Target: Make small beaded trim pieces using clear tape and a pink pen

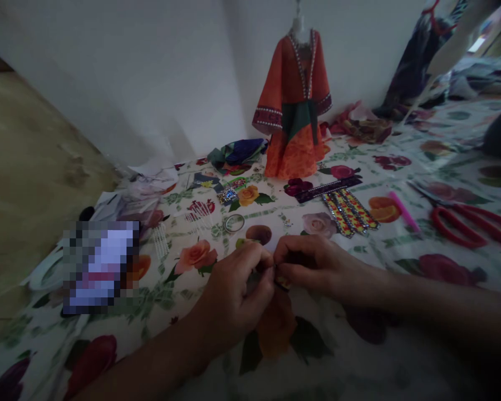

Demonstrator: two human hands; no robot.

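My left hand (242, 284) and my right hand (313, 262) meet fingertip to fingertip low over the middle of the table, both closed in a pinch. A small piece with yellow and a dark edge (283, 283) shows under my right fingers; most of it is hidden. What lies between the left fingertips cannot be made out. Beyond the hands lie a round metal ring (234, 223) and yellow-and-red patterned strips (348, 211) with glittering edges. Behind them is a dark purple trim band (329, 190).
A small dress form wears an orange and green outfit (294, 111) by the wall. Red-handled scissors (459, 225) and a pink stick (404, 211) lie right. At left are a blurred-out phone-like object (102, 267) and white bead strips (161, 239). Folded cloth (240, 153) sits behind.
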